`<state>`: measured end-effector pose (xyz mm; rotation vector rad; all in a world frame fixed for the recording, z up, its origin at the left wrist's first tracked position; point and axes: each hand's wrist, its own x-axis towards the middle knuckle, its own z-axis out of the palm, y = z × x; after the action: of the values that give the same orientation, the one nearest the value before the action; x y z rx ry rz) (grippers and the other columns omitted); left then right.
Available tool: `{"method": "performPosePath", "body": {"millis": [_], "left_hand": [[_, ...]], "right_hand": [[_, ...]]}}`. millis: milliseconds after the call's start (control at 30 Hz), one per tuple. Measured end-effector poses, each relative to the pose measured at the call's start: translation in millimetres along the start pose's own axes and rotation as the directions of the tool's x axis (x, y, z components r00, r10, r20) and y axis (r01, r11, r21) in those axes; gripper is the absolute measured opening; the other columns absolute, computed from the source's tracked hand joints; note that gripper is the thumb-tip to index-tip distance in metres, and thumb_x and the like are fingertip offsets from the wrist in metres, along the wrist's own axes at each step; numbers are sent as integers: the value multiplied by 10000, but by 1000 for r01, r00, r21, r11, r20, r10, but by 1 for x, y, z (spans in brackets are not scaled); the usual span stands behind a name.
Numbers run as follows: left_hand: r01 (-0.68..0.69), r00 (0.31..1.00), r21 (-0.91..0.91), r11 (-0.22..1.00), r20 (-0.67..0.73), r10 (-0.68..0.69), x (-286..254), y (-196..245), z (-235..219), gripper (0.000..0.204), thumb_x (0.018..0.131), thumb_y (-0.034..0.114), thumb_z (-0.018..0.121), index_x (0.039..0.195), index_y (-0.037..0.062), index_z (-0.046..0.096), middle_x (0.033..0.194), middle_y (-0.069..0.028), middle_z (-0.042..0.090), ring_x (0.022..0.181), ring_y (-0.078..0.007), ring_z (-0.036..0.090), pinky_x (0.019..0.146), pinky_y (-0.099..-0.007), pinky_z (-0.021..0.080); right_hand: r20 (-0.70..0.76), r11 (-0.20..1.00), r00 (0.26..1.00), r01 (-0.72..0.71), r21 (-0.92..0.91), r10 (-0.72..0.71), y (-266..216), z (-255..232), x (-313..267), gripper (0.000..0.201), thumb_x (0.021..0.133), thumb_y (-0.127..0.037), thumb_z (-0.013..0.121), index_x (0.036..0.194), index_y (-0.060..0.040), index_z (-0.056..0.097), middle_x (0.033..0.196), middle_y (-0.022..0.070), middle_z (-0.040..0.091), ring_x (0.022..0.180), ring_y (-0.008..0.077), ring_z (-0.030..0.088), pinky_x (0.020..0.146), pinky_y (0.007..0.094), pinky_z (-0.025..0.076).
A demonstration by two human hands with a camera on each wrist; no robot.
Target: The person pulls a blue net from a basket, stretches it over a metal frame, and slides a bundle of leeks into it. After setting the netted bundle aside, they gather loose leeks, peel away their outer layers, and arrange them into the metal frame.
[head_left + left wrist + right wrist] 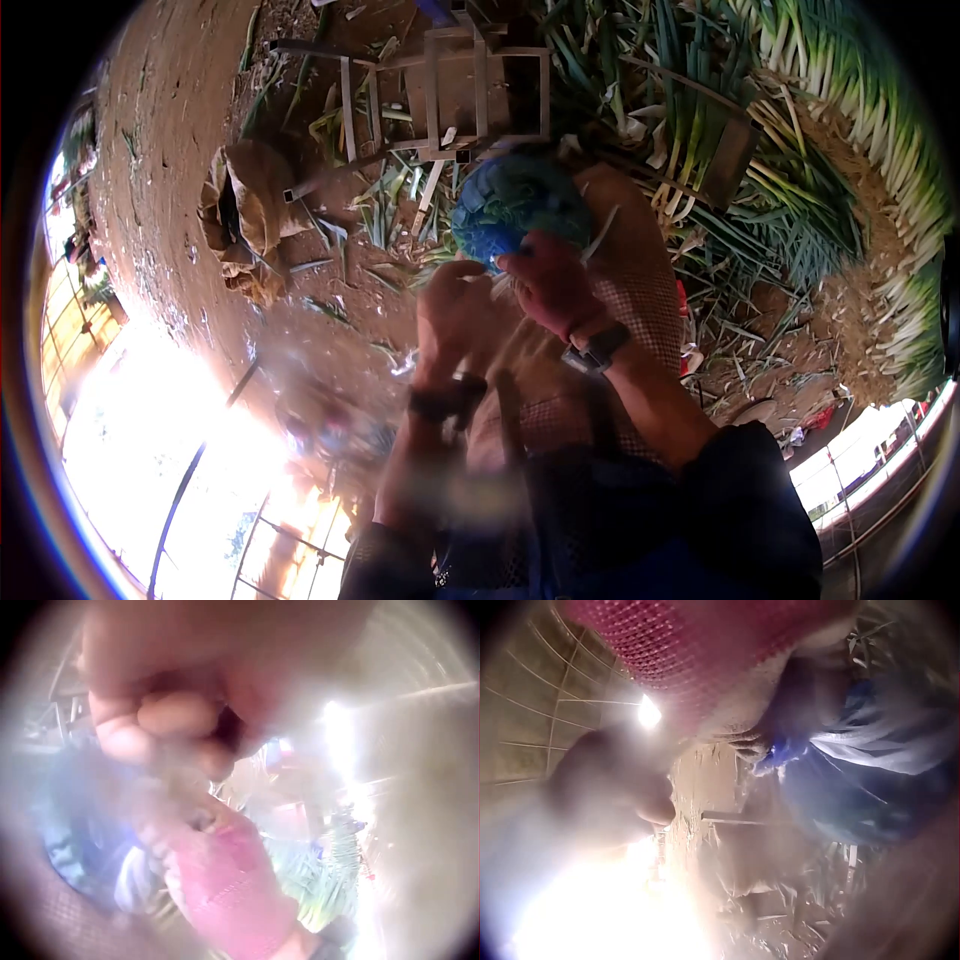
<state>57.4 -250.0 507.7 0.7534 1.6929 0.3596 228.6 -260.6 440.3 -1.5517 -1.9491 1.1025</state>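
A blue-green bundle, seemingly a plastic bag (515, 200), rests against the person's lap, and its gathered blue part shows in the right wrist view (787, 754). The right hand (552, 285), in a pink glove (232, 892), grips the bag's near edge with curled fingers. Beside it on the left, the bare left hand (455, 315) has its fingers curled in close to the bag. Nothing can be made out inside the left fingers (176, 716). Blur and glare hide the contact between fingertips and bag.
Metal frames (430, 90) stand on the dirt ground ahead. An open brown sack (255, 205) lies to the left. Green onions are heaped at the right (690, 130), with a long stacked row (860, 120) beyond. Loose leaves litter the ground.
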Motion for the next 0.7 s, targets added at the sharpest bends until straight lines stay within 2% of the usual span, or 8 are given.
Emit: {"method": "performPosePath", "body": {"millis": [33, 67, 167, 233, 333, 533, 600, 700], "left_hand": [[38, 998, -96, 995, -46, -43, 5, 2, -3, 319, 962, 117, 640, 1267, 26, 624, 854, -45, 705, 713, -79, 633, 568, -224, 498], [-433, 897, 363, 825, 80, 436, 35, -56, -25, 436, 944, 114, 646, 1371, 65, 574, 998, -76, 723, 772, -109, 673, 573, -221, 507], [-180, 960, 475, 861, -104, 258, 42, -24, -1, 536, 802, 281, 764, 1302, 135, 637, 1205, -74, 683, 1033, -292, 664, 844, -408, 538], [-654, 690, 670, 352, 336, 641, 53, -21, 17, 624, 740, 383, 784, 1311, 179, 637, 1310, -56, 634, 1235, -303, 558, 980, -470, 444], [-771, 583, 600, 216, 526, 619, 82, -33, 34, 659, 701, 402, 779, 1307, 182, 639, 1399, -45, 571, 1347, -290, 450, 1038, -471, 370], [-919, 345, 375, 120, 619, 706, 126, -54, 65, 212, 722, 236, 735, 903, 126, 754, 956, -62, 744, 952, -270, 679, 911, -444, 473], [-725, 676, 634, 270, 579, 455, 131, -57, 74, 189, 761, 208, 714, 913, 102, 750, 951, -145, 736, 874, -363, 687, 815, -520, 511], [-628, 757, 732, 265, 495, 426, 142, -60, 95, 226, 799, 253, 705, 886, 47, 734, 844, -209, 704, 827, -432, 673, 763, -546, 524]], "right_hand": [[-16, 1000, 1000, -5, -3, 5, 4, 2, -1, 249, 721, -27, 664, 944, -127, 714, 990, 141, 609, 903, 362, 621, 790, 467, 504], [-5, 998, 1000, -30, 49, 31, 8, 3, -1, 237, 713, -33, 665, 926, -122, 720, 952, 141, 611, 893, 364, 617, 785, 469, 500], [3, 991, 997, -77, 106, 77, 10, -1, -4, 216, 703, -42, 665, 900, -109, 724, 905, 146, 622, 892, 365, 617, 787, 470, 499], [-2, 989, 995, -102, 107, 103, 9, -1, -7, 206, 701, -45, 663, 891, -101, 721, 897, 150, 631, 901, 365, 621, 794, 468, 500], [-156, 981, 977, -121, 154, 145, 10, 4, -15, 192, 709, -27, 650, 882, -82, 714, 949, 156, 662, 943, 362, 631, 823, 478, 502], [-391, 901, 827, -286, 325, 403, -1, -4, -76, 266, 863, -124, 649, 1122, -84, 697, 1056, 166, 698, 1037, 361, 653, 919, 449, 520], [-265, 680, 704, -406, 610, 659, 2, 3, -122, 312, 921, -191, 633, 1215, -92, 666, 1115, 181, 699, 1078, 359, 657, 950, 424, 522], [-182, 534, 532, -643, 549, 827, 5, 22, -190, 320, 939, -207, 618, 1226, -74, 663, 1144, 195, 697, 1122, 373, 644, 969, 429, 514]]}}
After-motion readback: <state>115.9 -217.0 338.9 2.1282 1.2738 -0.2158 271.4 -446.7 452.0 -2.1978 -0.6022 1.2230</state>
